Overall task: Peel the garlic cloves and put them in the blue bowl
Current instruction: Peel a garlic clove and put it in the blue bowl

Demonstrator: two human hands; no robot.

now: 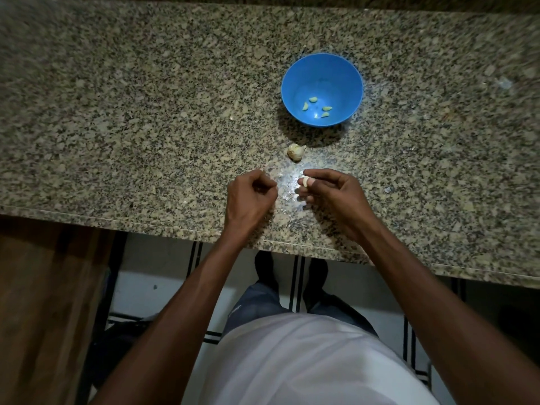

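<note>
Broadly, the speckled granite counter (146, 112) is filling most of the view and serving as the worktop, its front edge running just short of the person's body, with a pale tiled floor marked by dark stripes showing below it and a brown wooden panel standing to the left under the edge; the lighting is dim apart from a bright patch on the stone between the hands. Taking the blue bowl (295, 80) as the landmark, it is sitting toward the back of the counter, probably so that the stone on its near side stays free as a peeling zone, and it is already holding four peeled cloves (313, 99) on its floor. Nearer the person than the bowl, and apart from it, the rest of the garlic head (295, 151) is lying within easy reach as the supply. Nearer still, the right hand (336, 197) is pinching a pale garlic clove (304, 181) between thumb and fingertips, raised as though for stripping or inspecting. To its left, the left hand (251, 197) is curling its fingers in; whether it is holding a scrap of skin I cannot tell. Tiny flakes of peel (280, 175) are lying on the stone between the two hands.
</note>
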